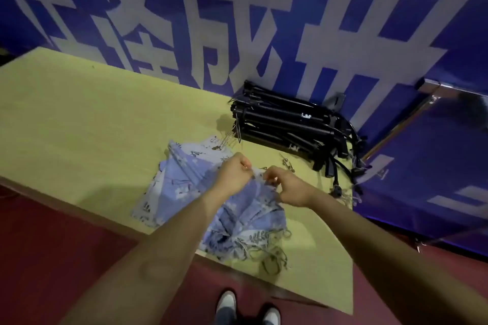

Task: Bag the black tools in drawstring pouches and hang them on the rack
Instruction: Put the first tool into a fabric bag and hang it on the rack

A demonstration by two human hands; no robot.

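At frame centre, the left hand (232,173) and right hand (289,187) are pinching a blue floral cloth drawstring pouch (248,216) with curled fingers (244,163). They are likely spreading its mouth for the black tools (293,126) at upper right.

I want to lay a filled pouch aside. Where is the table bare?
Bare: the table left of the pouch pile, back to the banner. Crowded: the right end, with the black tools and loose clips.

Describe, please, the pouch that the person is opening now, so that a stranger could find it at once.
Start at the yellow-green table before the blue banner wall. Near its front edge lies a heap of blue flowered pouches. The one meant is the pouch lifted off the heap, its mouth pinched by the left hand and the right hand; the others lie flat, untouched.
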